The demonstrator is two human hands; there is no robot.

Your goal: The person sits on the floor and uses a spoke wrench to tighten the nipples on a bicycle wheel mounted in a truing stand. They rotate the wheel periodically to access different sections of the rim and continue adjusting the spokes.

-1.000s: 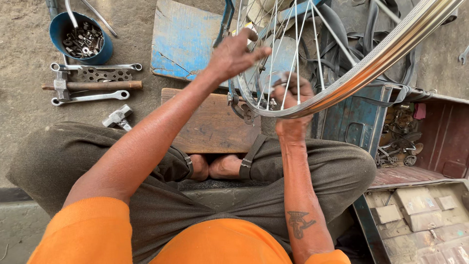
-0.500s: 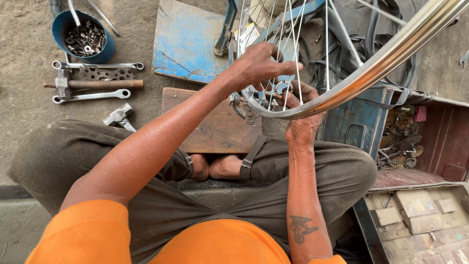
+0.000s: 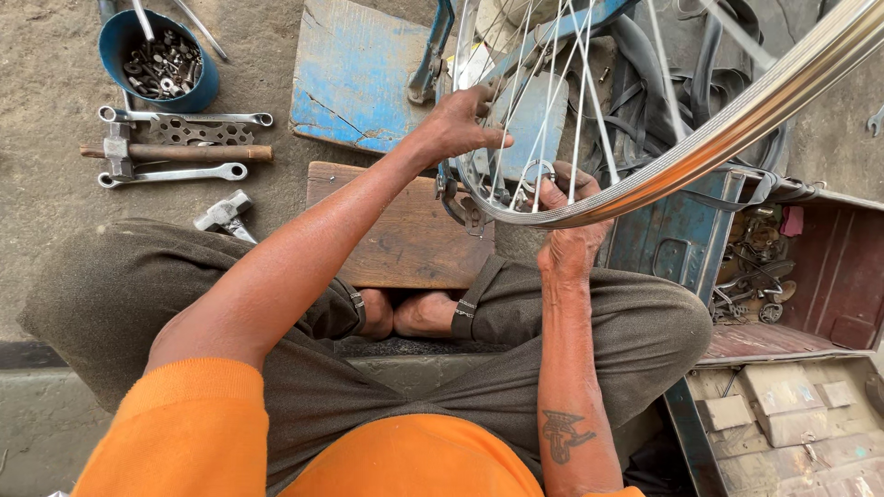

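Left hand [image 3: 456, 124]: fingers curled on spokes [image 3: 552, 101], above rim [image 3: 700, 152].
Right hand [image 3: 566, 235]: fingers clamped under rim.
Advice: steady rim; tension spokes evenly, gently.

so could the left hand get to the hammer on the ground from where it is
Probably yes. The left hand rests on the wheel's spokes, and the hammer lies in the open on the ground to the left, between two spanners, with nothing between them.
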